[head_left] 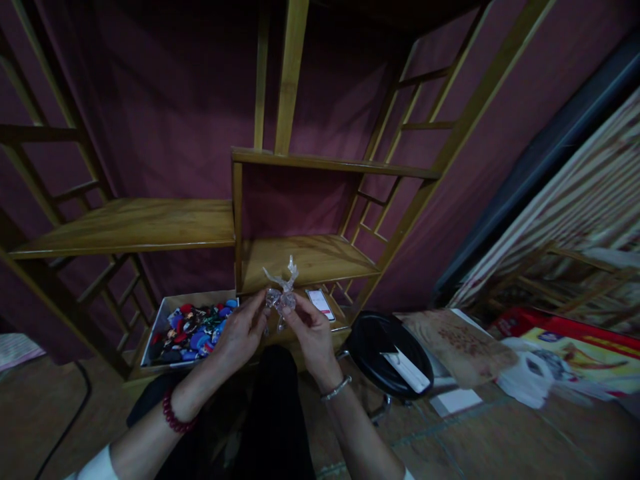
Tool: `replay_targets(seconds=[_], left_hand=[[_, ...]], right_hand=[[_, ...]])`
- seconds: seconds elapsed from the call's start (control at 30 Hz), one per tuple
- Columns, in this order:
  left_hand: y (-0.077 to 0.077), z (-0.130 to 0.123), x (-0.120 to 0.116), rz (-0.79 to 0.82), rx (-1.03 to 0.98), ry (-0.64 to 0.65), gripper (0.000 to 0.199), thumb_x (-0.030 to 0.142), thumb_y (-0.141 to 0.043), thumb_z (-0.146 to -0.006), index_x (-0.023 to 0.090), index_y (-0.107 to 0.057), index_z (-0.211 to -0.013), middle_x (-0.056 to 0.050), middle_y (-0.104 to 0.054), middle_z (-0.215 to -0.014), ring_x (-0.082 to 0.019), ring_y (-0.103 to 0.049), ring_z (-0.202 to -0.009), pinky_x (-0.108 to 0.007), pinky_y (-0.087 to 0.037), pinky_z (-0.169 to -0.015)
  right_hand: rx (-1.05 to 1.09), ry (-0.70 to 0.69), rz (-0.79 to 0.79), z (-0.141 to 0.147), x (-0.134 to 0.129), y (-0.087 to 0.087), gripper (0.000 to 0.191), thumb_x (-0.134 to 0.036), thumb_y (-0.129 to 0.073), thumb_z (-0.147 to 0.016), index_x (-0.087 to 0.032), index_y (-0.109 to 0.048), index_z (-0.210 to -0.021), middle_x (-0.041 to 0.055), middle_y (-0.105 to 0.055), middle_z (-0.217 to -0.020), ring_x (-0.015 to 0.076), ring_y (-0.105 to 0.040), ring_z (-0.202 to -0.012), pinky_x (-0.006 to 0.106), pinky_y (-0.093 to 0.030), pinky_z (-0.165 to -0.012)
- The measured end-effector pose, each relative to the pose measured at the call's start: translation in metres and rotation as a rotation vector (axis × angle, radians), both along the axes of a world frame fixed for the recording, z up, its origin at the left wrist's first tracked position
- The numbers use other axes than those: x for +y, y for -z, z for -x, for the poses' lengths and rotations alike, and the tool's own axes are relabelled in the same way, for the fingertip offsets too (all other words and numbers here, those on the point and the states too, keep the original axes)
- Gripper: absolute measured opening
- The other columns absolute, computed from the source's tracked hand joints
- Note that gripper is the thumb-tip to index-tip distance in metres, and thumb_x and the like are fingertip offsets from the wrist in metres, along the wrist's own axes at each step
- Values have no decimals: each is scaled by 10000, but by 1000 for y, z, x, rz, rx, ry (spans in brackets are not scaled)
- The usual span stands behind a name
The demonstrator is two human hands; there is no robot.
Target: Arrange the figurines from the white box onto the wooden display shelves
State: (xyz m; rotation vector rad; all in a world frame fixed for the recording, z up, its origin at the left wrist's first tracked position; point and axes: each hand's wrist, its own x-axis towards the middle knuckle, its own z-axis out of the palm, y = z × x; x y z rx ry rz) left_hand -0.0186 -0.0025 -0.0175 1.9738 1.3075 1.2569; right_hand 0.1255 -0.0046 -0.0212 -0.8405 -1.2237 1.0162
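Between my two hands is a clear, glass-like figurine with branching, antler-like prongs pointing up; it resembles a deer. The fingers of my left hand close on its left side. My right hand pinches it from the right, thumb in front. Both hands are in front of the wooden shelf unit, near its lower board. A phone with a lit screen lies just behind my right hand. To the left, an open box of small colourful items sits close to my left hand.
Another shelf board spans the left side. At right stands a round black stool with a white strip-like object on it. Beyond are a brown paper bag, a white plastic bag and a red-yellow package. A dark cable crosses the floor.
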Motion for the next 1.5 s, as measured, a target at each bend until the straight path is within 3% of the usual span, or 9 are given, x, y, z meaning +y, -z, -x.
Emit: replay_targets(seconds=[0.2, 0.53, 0.8, 0.97, 1.3, 1.5], left_hand=[[-1, -5, 4, -57, -7, 23, 422, 272, -405, -833, 174, -488, -1235, -89, -543, -1238, -190, -484, -1154, -360, -361, -987], [-20, -19, 0, -21, -103, 18, 273, 312, -460, -819, 197, -521, -1059, -76, -628, -1090, -197, -578, -1012, -337, -444, -873], [-46, -38, 1, -126, -59, 78, 210, 277, -446, -828, 223, -567, -991, -52, -625, -1082, -186, -569, -1008, -330, -420, -899], [-60, -49, 5, -214, -95, 162, 206, 271, -451, -832, 217, -599, -963, -50, -611, -1102, -186, -551, -1030, -307, -411, -904], [-89, -70, 0, -233, -112, 268, 217, 322, -390, -868, 208, -561, -936, -50, -609, -1054, -180, -547, -986, -295, -407, -864], [-105, -78, 0, -253, -120, 324, 207, 275, -386, -860, 209, -567, -936, -47, -616, -1043, -181, -552, -969, -298, -409, -854]], right_hand=[[-56, 42, -40, -5, 0, -4, 313, -320, -660, -707, -246, -652, -1011, 28, -656, -970, 177, -591, -870, 320, -487, -791], [-88, 100, -87, -19, -5, -27, 298, -324, -662, -703, -235, -662, -987, 44, -662, -968, 190, -602, -865, 321, -505, -759], [-123, 114, -145, -42, -7, -52, 299, -322, -661, -708, -234, -661, -993, 47, -672, -939, 191, -612, -857, 333, -507, -780], [-78, 119, -136, -54, -11, -69, 317, -327, -678, -688, -235, -650, -990, 31, -677, -940, 176, -626, -806, 301, -527, -722], [-177, 163, -121, -73, -28, -110, 362, -367, -700, -657, -186, -638, -964, 33, -682, -809, 138, -600, -642, 239, -513, -561], [-223, 168, -174, -81, -32, -126, 338, -369, -686, -675, -193, -632, -959, 40, -679, -853, 155, -609, -731, 244, -511, -618]])
